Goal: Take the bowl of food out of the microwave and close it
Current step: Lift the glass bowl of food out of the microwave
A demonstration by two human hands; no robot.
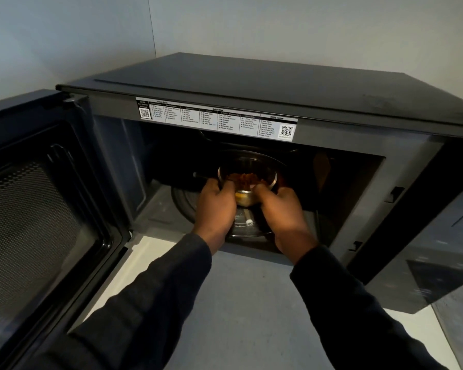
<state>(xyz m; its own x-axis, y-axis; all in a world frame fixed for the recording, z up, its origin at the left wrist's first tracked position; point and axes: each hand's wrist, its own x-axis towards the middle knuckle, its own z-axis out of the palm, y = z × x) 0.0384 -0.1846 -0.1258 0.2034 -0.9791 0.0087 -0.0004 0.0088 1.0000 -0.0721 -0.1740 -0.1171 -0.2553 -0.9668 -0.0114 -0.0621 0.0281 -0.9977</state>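
A black microwave point(251, 86) stands on the counter with its door point(38, 198) swung wide open to the left. Inside the dark cavity a clear glass bowl point(247, 170) with brownish food sits over the glass turntable point(241, 225). My left hand point(217, 206) grips the bowl's left side and my right hand point(284, 212) grips its right side, thumbs over the near rim. Both arms wear dark sleeves. The bowl's lower part is hidden behind my hands.
A white label with printed menus point(217, 118) runs along the top of the microwave's opening. The control panel side point(412, 209) lies to the right. A pale grey counter point(238, 303) lies in front, and grey walls point(64, 36) stand behind and to the left.
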